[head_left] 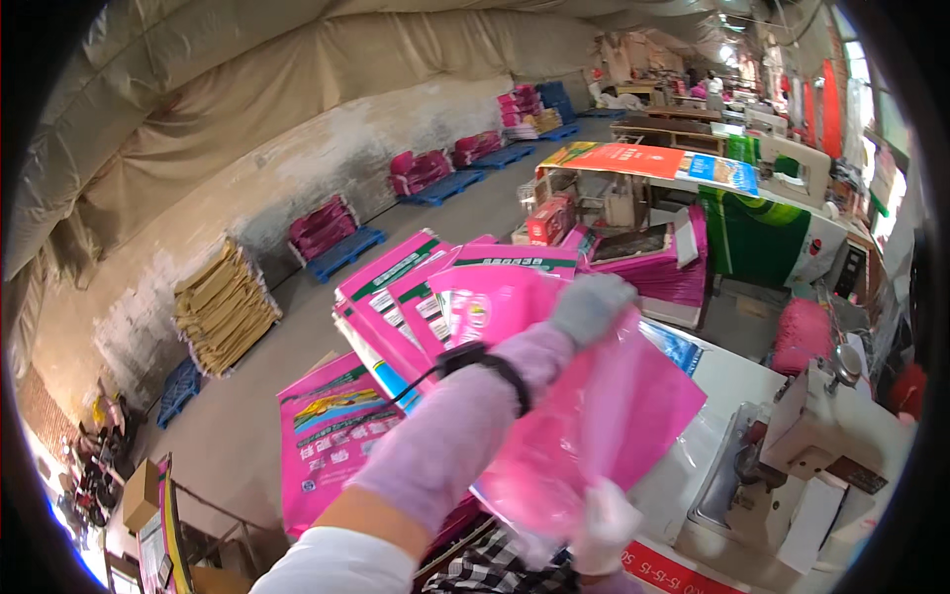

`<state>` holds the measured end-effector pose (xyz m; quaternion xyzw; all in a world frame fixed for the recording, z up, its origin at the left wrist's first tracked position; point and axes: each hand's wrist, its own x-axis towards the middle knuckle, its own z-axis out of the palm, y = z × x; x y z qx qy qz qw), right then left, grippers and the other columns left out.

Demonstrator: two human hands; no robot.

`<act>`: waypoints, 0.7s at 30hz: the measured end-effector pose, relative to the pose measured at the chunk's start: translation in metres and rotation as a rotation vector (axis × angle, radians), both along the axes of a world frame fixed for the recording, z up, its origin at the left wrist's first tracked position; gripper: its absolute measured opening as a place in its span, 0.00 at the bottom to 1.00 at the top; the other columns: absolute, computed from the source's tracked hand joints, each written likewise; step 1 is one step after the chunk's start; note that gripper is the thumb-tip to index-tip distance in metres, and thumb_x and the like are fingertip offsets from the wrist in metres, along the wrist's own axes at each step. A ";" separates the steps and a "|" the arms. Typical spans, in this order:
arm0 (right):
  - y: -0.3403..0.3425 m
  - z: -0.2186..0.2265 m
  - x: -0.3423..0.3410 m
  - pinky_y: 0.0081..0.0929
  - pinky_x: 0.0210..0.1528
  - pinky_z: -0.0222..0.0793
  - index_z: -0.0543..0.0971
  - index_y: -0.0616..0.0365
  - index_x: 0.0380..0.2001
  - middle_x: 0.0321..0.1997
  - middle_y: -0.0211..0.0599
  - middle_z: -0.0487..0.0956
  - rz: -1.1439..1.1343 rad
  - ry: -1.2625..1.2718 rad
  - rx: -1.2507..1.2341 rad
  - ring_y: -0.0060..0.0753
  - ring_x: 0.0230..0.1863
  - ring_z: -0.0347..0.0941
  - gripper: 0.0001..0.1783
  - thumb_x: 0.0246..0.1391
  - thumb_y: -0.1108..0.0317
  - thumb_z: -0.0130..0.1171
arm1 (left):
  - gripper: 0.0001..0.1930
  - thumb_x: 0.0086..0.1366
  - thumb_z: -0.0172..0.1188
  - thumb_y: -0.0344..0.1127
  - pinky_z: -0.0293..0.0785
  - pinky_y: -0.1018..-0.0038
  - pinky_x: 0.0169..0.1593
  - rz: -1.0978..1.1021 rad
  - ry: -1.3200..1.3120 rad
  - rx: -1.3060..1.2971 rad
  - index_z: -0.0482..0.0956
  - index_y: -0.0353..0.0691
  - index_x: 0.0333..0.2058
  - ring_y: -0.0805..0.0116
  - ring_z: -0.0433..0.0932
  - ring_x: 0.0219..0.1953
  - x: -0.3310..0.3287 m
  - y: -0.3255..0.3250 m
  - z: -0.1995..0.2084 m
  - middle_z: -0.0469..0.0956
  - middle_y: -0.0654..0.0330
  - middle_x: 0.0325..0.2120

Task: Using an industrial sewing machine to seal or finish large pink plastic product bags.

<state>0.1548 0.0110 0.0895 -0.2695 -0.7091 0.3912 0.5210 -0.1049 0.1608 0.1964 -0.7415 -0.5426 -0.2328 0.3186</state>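
A pink plastic bag (658, 396) with a clear, shiny film layer spreads between my hands over the white sewing table (658, 485). My left hand (594, 307), in a grey glove, is closed on its upper edge. Below, my right hand (606, 525), in a white glove, grips the lower edge near my body; motion blurs its fingers. Left of the bag, a fanned pile of printed pink bags (396, 297) lies partly behind my left forearm. Another printed pink bag (332, 436) hangs lower at the left. A white sewing machine (816, 426) stands on the table at the right.
A pink thread cone (802, 335) stands behind the machine. Farther off are a second workstation with a green cloth (752, 238) and a red box (550, 220). Along the wall stand a tan stack (226, 307) and blue pallets (344, 253) with pink bundles.
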 end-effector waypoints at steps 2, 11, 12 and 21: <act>0.023 -0.120 0.077 0.34 0.33 0.77 0.80 0.63 0.46 0.44 0.49 0.82 -0.352 -0.411 0.459 0.41 0.30 0.79 0.14 0.64 0.66 0.52 | 0.06 0.60 0.53 0.38 0.76 0.63 0.42 -0.131 0.057 -0.287 0.79 0.49 0.30 0.56 0.80 0.32 0.052 0.066 -0.043 0.79 0.59 0.29; -0.029 -0.072 0.193 0.33 0.24 0.68 0.78 0.54 0.48 0.18 0.29 0.72 -0.620 -0.536 -0.154 0.34 0.18 0.71 0.22 0.47 0.64 0.61 | 0.06 0.55 0.55 0.33 0.74 0.63 0.46 -0.545 0.042 -0.762 0.81 0.49 0.29 0.60 0.77 0.41 0.212 0.120 -0.152 0.80 0.63 0.35; -0.029 -0.077 0.199 0.34 0.24 0.69 0.78 0.54 0.50 0.18 0.30 0.73 -0.541 -0.836 0.040 0.37 0.18 0.71 0.23 0.48 0.64 0.62 | 0.07 0.57 0.55 0.34 0.74 0.64 0.46 -0.433 0.070 -0.760 0.82 0.50 0.31 0.60 0.77 0.41 0.210 0.106 -0.148 0.80 0.63 0.37; -0.071 -0.073 0.210 0.24 0.33 0.74 0.83 0.67 0.40 0.25 0.37 0.84 -0.438 -0.125 -0.869 0.19 0.28 0.79 0.12 0.54 0.71 0.61 | 0.20 0.58 0.58 0.43 0.75 0.62 0.43 -0.540 -0.092 -0.895 0.78 0.51 0.51 0.59 0.80 0.39 0.215 0.087 -0.151 0.82 0.57 0.40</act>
